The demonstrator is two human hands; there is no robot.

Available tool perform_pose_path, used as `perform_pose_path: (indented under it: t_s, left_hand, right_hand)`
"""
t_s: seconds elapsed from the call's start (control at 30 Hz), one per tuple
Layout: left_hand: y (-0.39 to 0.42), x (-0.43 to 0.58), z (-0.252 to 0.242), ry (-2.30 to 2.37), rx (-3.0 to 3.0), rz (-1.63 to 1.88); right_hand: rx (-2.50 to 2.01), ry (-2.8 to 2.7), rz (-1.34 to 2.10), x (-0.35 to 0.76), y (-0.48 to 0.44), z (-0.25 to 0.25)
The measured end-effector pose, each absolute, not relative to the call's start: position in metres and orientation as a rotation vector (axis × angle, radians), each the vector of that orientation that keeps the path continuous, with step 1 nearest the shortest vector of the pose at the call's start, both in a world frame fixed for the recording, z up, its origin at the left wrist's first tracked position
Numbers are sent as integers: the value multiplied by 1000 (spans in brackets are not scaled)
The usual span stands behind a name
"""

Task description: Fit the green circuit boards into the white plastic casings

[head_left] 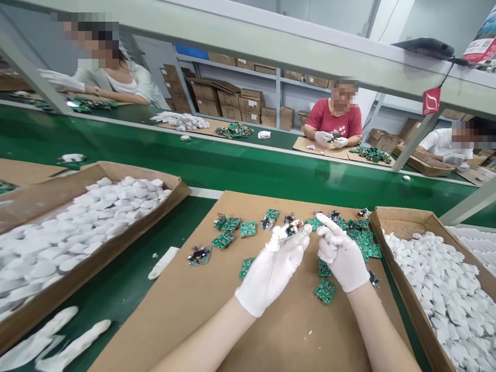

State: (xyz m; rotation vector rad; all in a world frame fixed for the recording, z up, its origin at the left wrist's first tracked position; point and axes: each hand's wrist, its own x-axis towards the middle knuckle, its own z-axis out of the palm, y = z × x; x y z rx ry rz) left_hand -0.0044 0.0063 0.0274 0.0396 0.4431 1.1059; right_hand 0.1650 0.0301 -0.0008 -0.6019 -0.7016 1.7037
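Observation:
My left hand, in a white glove, grips a small circuit board with its component side turned up. White material shows at the board's left end; I cannot tell whether it is my gloved thumb or a separate lump. Just right of that board is my right hand, also gloved, its index finger stretched out and its other fingers partly bent. I see nothing held in it. Below both hands, several green circuit boards lie scattered on a brown cardboard sheet, with a denser cluster behind my right hand.
Cardboard trays of white pieces flank the sheet, one at left and one at right. Loose finger-shaped white pieces lie at lower left. Across the green conveyor belt, several gloved co-workers sit. A metal beam crosses overhead.

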Motion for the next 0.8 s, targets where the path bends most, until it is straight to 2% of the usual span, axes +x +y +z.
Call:
perform_pose_path:
  t_s: [0.23, 0.37, 0.57, 0.8]
  left_hand:
    - [11, -9, 10, 316, 322, 1199]
    - [9, -8, 13, 447, 539, 1212]
    - [-2, 0, 24, 618, 711, 1171]
    - [-5, 13, 11, 646, 676, 1177]
  right_hand:
    - [-661, -730, 1650, 166, 28, -2]
    - [-714, -855, 1500, 163, 20, 6]
    - [-945, -1159, 1002, 154, 6, 10]
    - [-1022, -1707, 412, 146, -2, -2]
